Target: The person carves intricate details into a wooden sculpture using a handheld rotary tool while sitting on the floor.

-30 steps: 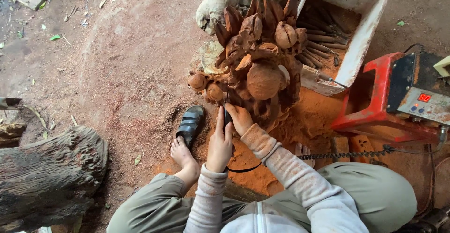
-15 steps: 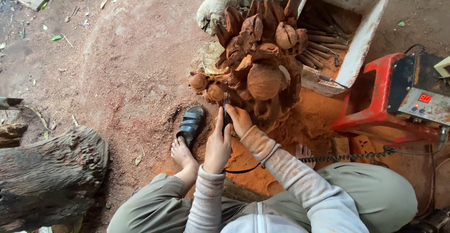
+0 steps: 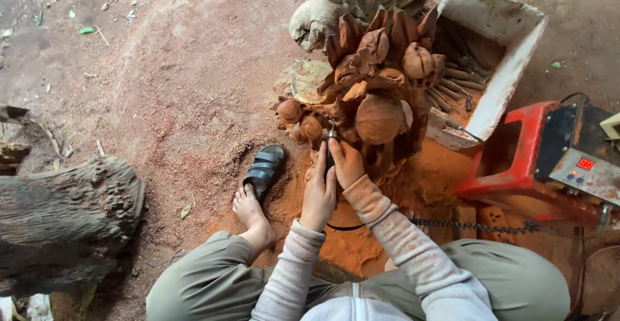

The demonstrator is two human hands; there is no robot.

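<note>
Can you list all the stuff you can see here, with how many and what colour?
wood carving: one, reddish brown, round knobs and leaf shapes, centre.
carving tool: one, dark with a metal tip, against the carving's lower edge.
sawdust: one heap, orange, on the ground under the carving.
sandal: one, dark, left of the hands.
box: one, white, holding long dark tools, upper right.
machine: one, red and black with a small lit display, right.
log: one, dark grey, lower left.
pale carved stump: one, greyish, behind the carving.
bare foot: one, beside the sandal.
left hand: one, gripping the tool.
right hand: one, also on the tool.
</note>
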